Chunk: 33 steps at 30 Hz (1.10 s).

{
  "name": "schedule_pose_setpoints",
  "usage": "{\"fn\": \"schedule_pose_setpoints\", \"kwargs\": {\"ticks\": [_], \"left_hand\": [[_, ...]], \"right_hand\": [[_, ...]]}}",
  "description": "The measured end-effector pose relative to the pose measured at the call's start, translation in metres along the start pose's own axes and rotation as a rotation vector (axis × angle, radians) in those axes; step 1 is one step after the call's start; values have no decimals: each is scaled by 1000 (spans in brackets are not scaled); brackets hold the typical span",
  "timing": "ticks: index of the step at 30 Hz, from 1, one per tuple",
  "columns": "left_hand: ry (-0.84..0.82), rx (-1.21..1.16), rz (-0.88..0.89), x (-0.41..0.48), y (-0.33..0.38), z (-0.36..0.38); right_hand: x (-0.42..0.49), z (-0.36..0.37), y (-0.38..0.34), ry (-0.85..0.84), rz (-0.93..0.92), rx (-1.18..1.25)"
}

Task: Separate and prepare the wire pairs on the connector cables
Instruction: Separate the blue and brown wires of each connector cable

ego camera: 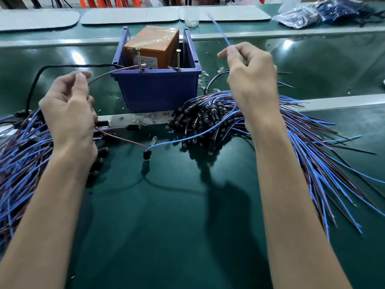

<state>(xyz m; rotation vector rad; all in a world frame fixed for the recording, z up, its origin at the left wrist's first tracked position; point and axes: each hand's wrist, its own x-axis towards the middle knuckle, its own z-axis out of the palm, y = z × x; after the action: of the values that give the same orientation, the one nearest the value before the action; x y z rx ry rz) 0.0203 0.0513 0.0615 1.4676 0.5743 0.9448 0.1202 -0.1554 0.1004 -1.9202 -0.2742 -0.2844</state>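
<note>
Right grip pinches blue wire; left grip holds brown wire; connector dangles between.

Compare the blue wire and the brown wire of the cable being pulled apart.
The blue wire runs right, up into the raised right hand, its end poking out above it. The brown wire runs left, low, into the lower left hand. Both meet at one black connector.

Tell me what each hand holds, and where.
Right hand pinches the blue wire near its free end; left hand holds the brown wire, grip hidden.
</note>
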Motion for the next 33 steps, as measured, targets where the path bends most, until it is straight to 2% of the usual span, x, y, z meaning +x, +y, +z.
{"fn": "schedule_pose_setpoints", "kwargs": {"ticks": [3,5,8,10,14,18,21,26,33], "left_hand": [[-35,119,-23,5,-3,-6],[-143,168,-53,7,-4,-11],[-309,125,-57,7,-5,-12],[-339,66,-55,6,-6,-10],[-258,36,-118,5,-6,-6],[-66,107,-44,4,-5,-5],[15,124,-69,3,-6,-3],[-88,224,-114,-9,-13,11],[-165,228,-116,-15,-12,16]], "right_hand": [[2,0,1,38,5,1],[3,-1,1,47,21,-1],[4,-1,4,8,57,-18],[4,1,6,-18,72,-40],[6,4,9,-56,78,-53],[5,7,11,-114,92,-60],[4,10,11,-151,105,-80],[3,14,11,-209,112,-119],[2,14,12,-315,79,-117]]}}
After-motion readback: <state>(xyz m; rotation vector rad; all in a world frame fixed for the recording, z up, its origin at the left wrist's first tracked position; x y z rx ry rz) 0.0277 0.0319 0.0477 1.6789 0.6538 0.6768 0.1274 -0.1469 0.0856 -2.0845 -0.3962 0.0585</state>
